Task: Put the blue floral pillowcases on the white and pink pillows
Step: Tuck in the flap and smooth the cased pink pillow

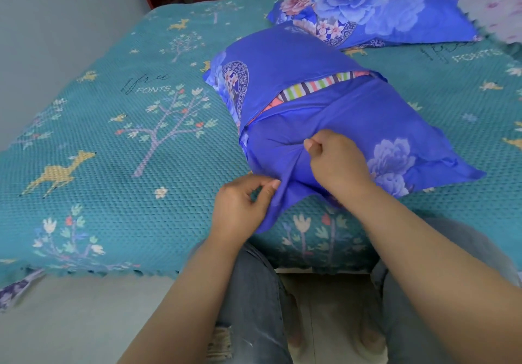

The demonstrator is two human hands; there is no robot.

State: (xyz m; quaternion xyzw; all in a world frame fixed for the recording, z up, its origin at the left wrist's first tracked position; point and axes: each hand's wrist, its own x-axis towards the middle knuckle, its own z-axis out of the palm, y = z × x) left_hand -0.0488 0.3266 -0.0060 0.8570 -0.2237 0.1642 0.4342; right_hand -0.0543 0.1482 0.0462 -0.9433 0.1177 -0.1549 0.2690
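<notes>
A pillow in a blue floral pillowcase (324,126) lies on the teal bedspread (113,137), near the bed's front edge. A striped pillow (319,85) peeks out through the slit in the case, at 12 o'clock from the hands. The right hand (336,163) bunches the blue cloth in a tight fist. The left hand (243,205), at 8 o'clock from the right hand, pinches the loose bottom corner of the case. A second pillow (375,13), already in its blue floral case, lies at 1 o'clock, farther back.
</notes>
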